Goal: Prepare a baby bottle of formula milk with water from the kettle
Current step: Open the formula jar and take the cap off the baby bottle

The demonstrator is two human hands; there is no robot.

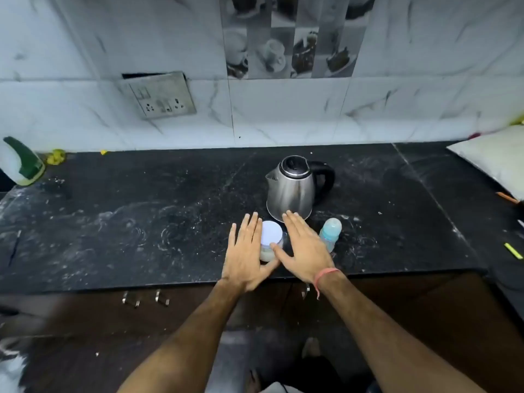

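Both hands flat, fingers straight, gripping nothing: left hand (246, 252) and right hand (304, 249) flank the lidded formula jar (271, 239). Bottle (329, 232) capped, just right; kettle (295, 188) behind. Risk: right hand's sweep could topple the bottle.

kettle (293, 188) on tabletop (141, 222) | jar (271, 240) just before kettle, leftward | baby bottle (329, 233) before kettle, rightward | left hand (247, 252) left of jar | right hand (304, 248) between jar and baby bottle | wall socket (162, 95) behind kettle, leftward

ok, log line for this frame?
left hand: open | right hand: open | white-lidded clear jar: between hands | steel kettle: behind
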